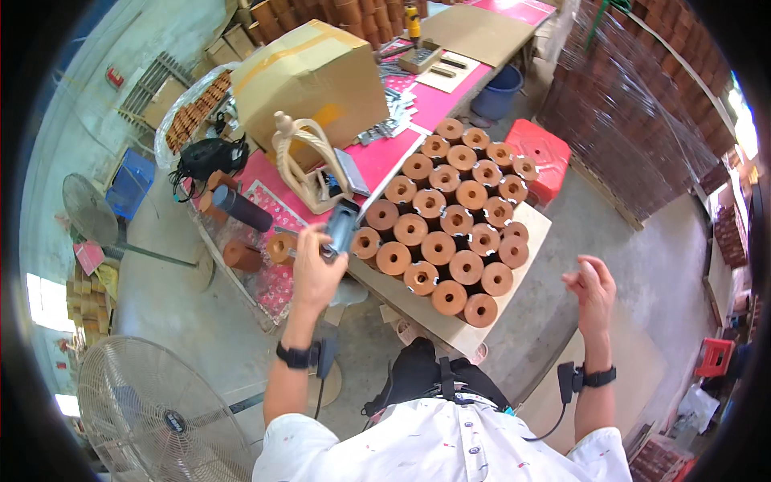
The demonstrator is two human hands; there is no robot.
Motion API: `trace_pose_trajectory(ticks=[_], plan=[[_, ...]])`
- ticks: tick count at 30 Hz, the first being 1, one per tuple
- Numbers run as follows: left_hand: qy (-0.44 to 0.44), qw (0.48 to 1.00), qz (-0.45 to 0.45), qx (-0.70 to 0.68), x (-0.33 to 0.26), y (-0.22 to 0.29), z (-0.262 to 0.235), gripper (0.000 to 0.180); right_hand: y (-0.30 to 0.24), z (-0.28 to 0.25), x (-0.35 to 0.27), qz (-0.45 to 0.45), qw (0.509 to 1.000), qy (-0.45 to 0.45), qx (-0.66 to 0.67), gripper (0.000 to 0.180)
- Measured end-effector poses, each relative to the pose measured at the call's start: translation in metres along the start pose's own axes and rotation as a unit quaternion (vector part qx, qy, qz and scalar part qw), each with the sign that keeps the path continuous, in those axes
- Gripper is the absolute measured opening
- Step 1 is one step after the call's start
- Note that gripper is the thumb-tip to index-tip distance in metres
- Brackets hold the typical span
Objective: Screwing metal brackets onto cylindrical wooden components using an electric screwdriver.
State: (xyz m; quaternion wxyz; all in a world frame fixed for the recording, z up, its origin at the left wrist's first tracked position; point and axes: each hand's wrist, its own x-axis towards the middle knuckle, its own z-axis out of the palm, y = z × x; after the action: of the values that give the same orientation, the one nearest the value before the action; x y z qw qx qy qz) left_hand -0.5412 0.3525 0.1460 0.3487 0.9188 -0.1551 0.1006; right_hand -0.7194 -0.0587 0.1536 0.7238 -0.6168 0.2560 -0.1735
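In my left hand (315, 269), raised over the pink table's near edge, is a dark grey, boxy hand-sized object (344, 227); its exact kind is unclear. My fingers are closed around its near end. My right hand (593, 293) hangs in the air right of the board, fingers curled and pinched together; whatever they may hold is too small to make out. Between the hands, rows of reddish-brown cylinders (438, 248) with central holes stand upright on a pale board (526, 233). Several have shiny pieces on their rims. Neither hand touches them.
A cardboard box (317, 88), a beige looped frame (283, 161), metal pieces (393, 116) and a dark cylinder (241, 207) rest on the pink table (438, 100). Beyond the board is a red plastic container (542, 153). A large fan (161, 414) stands at lower left.
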Motion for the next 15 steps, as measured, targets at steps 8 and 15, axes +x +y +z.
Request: trace_pose_trajectory(ticks=[8, 15], plan=[[-0.255, 0.886, 0.052, -0.384, -0.067, 0.150, 0.015, 0.037, -0.031, 0.045, -0.020, 0.015, 0.946, -0.324, -0.026, 0.044], [-0.315, 0.837, 0.207, -0.398, -0.070, 0.207, 0.003, 0.055, -0.083, 0.003, -0.087, -0.059, 0.954, -0.274, -0.109, 0.033]])
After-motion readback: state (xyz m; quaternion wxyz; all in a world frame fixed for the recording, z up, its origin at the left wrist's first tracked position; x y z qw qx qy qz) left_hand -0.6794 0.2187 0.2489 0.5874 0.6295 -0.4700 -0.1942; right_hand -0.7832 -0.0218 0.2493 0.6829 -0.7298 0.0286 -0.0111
